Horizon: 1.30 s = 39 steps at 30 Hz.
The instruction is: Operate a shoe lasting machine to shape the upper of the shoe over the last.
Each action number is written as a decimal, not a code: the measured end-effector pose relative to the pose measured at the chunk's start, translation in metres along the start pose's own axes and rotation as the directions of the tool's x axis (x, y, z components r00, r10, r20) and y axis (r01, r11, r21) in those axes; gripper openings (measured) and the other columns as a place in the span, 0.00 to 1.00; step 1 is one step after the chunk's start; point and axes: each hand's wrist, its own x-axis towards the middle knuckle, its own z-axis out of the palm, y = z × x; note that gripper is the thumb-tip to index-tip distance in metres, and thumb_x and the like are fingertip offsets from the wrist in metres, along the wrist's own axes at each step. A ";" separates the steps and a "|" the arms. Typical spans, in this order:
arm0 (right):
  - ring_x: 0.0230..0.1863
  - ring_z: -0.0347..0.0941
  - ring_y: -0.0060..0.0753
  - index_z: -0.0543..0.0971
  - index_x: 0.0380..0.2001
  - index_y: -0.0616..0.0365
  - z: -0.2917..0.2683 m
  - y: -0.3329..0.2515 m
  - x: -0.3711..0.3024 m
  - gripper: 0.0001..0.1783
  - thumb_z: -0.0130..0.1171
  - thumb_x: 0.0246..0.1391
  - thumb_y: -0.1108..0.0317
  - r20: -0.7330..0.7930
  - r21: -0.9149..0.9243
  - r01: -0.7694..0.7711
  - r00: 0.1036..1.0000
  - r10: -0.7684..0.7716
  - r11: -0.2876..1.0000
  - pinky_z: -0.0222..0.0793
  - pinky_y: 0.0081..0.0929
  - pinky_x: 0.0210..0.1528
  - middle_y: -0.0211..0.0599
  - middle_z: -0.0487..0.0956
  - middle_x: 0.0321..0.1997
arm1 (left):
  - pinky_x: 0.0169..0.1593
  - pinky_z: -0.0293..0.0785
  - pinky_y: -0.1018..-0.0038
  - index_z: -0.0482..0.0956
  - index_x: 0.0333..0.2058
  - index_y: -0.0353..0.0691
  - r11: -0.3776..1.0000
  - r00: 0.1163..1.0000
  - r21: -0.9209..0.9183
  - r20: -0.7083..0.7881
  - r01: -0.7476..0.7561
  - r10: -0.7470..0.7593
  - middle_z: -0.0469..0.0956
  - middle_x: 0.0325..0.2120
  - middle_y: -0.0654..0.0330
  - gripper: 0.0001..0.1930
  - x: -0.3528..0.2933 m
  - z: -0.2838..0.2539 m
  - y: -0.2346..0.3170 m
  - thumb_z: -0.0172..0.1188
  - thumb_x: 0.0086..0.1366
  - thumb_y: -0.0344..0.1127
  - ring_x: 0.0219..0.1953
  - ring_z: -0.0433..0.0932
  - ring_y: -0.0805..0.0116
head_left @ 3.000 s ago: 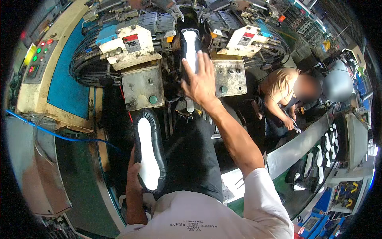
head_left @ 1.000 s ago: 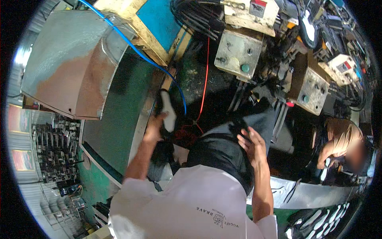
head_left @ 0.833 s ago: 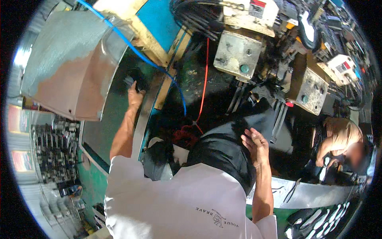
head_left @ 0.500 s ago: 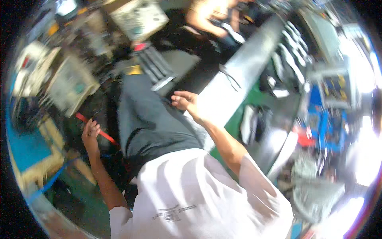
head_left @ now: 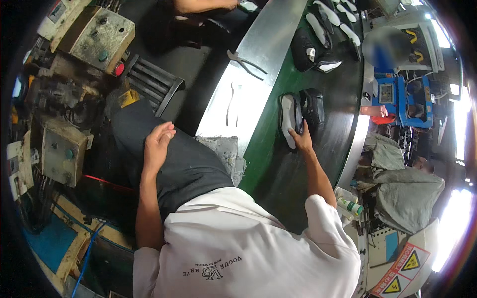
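Two things differ from a second ago: our left hand [head_left: 158,144], then out at the left with a shoe, is now over our dark trousers [head_left: 184,171], and our right hand [head_left: 302,140], then hanging by the lap, is now out over the dark belt [head_left: 332,149] on our right. Our view is turned the same way, with the machine's control boxes [head_left: 102,42] now off at the left, so the handling sits at the belt rather than at the machine. Our left hand is loosely curled with nothing visible in it, well apart from any shoe. Our right hand is at the near end of a white-bottomed shoe [head_left: 288,116], which lies bottom up, its long side running from near to far. Thumb and fingers look spread about its right edge, though we cannot tell whether they are gripping or only touching. A black shoe [head_left: 313,110] lies just beside it on the right, beyond our fingertips, and whether we touch that one too is unclear. Both shoes are to the right of our left hand and on the far side of our right hand. Farther along the belt lie more white-bottomed shoes [head_left: 318,29], while pliers [head_left: 238,59] rest on the metal ledge [head_left: 218,107] to the left, and a co-worker's forearm [head_left: 203,5] shows at the far edge.
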 end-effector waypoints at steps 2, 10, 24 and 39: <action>0.74 0.74 0.61 0.59 0.82 0.64 0.009 -0.007 0.023 0.64 0.80 0.53 0.43 0.029 -0.016 -0.049 0.998 0.050 0.999 0.70 0.44 0.74 0.66 0.74 0.75 | 0.59 0.81 0.71 0.80 0.64 0.31 0.996 0.999 -0.093 -0.033 -0.002 -0.001 0.86 0.54 0.50 0.19 0.005 0.002 -0.002 0.59 0.77 0.22 0.54 0.86 0.67; 0.61 0.82 0.43 0.66 0.76 0.71 0.026 -0.108 -0.014 0.50 0.79 0.61 0.54 0.208 0.599 -0.202 0.974 0.093 0.775 0.77 0.37 0.64 0.57 0.81 0.66 | 0.61 0.79 0.71 0.73 0.72 0.36 0.991 0.986 -0.135 0.160 -0.023 0.045 0.82 0.58 0.49 0.29 0.030 0.046 0.053 0.66 0.75 0.28 0.57 0.84 0.66; 0.67 0.77 0.46 0.61 0.80 0.69 0.149 -0.450 -0.193 0.53 0.77 0.64 0.54 0.691 0.687 -0.184 0.467 -0.552 0.703 0.74 0.40 0.69 0.58 0.78 0.69 | 0.69 0.73 0.67 0.73 0.72 0.32 0.954 0.796 0.000 -0.552 -0.300 0.250 0.83 0.61 0.49 0.26 -0.039 -0.099 0.110 0.59 0.79 0.33 0.64 0.81 0.61; 0.68 0.78 0.43 0.67 0.78 0.65 0.174 -0.547 -0.203 0.41 0.67 0.71 0.55 0.551 0.678 0.483 0.164 -0.818 0.554 0.69 0.36 0.72 0.57 0.81 0.69 | 0.54 0.83 0.63 0.85 0.53 0.30 0.840 0.626 0.475 -0.579 -0.261 0.522 0.87 0.49 0.45 0.12 -0.095 -0.124 0.098 0.59 0.80 0.31 0.51 0.88 0.48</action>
